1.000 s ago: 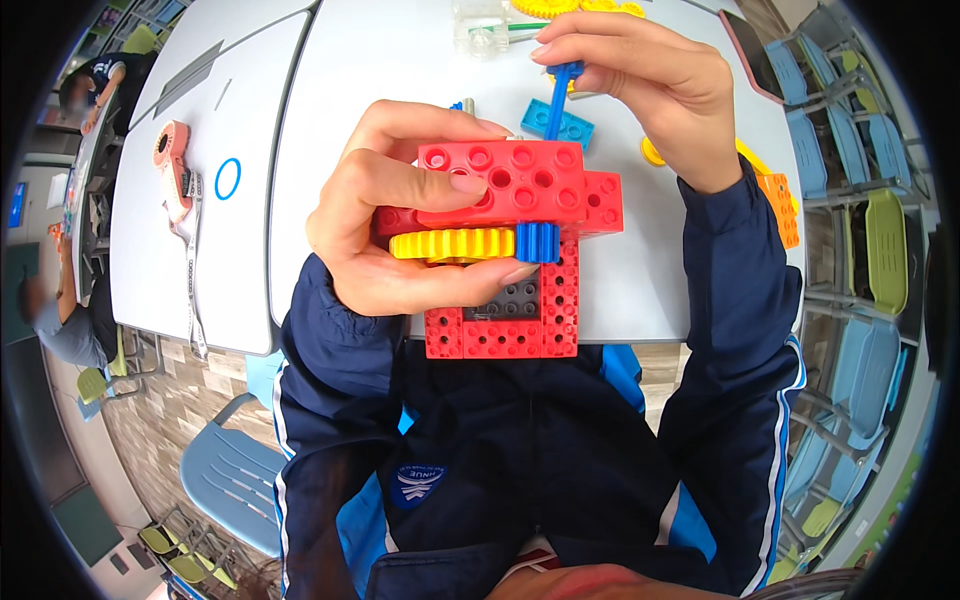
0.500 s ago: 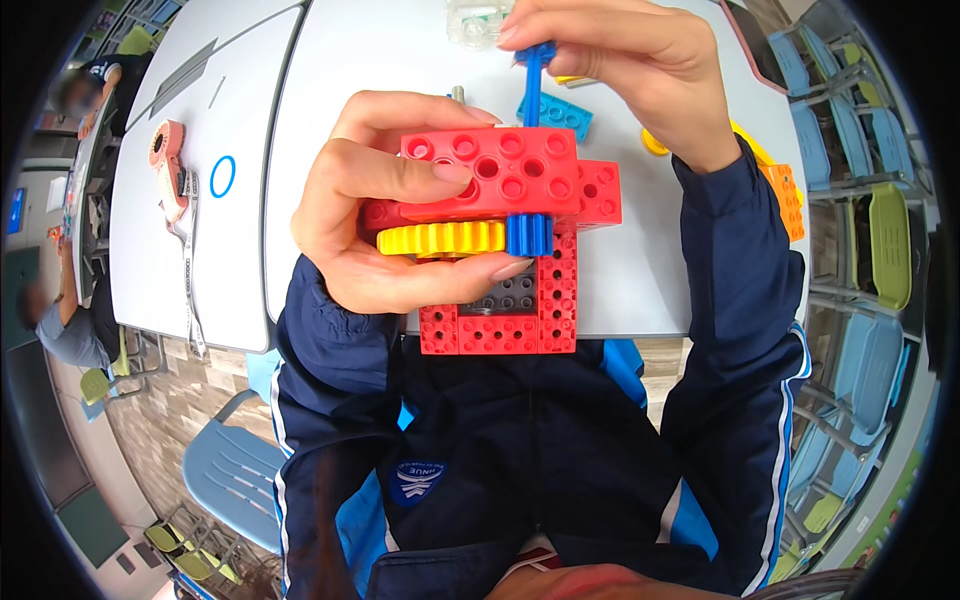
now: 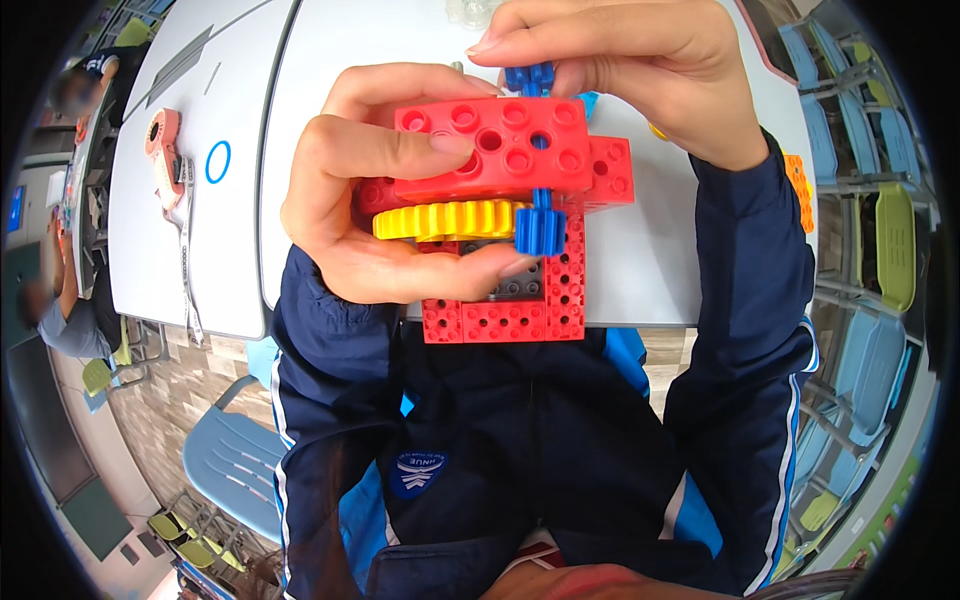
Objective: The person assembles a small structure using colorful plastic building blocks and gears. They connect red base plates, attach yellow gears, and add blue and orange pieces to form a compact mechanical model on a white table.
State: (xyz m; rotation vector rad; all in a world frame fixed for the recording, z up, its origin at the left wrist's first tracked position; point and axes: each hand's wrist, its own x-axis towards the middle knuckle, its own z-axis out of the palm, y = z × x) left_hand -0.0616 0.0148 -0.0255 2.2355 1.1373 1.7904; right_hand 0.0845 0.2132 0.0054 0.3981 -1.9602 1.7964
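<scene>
My left hand (image 3: 365, 185) grips a red brick assembly (image 3: 500, 150) with round holes, thumb on top and fingers underneath. A yellow gear (image 3: 445, 218) sits under the top red block, meshed beside a small blue gear (image 3: 540, 230). A red frame with a grey plate (image 3: 520, 300) hangs below. My right hand (image 3: 620, 60) pinches a blue axle (image 3: 528, 78) that stands in a hole of the top block, above the blue gear.
A white table (image 3: 660, 270) lies below the assembly, with orange pieces (image 3: 800, 180) at its right edge. On the left table lie a pink tool (image 3: 160, 140) and a blue ring (image 3: 217, 161). Another person (image 3: 60, 310) sits far left. Blue chairs (image 3: 860, 330) stand right.
My right hand has brought the blue axle from above the table down into the top red block. The assembly has come closer to the camera.
</scene>
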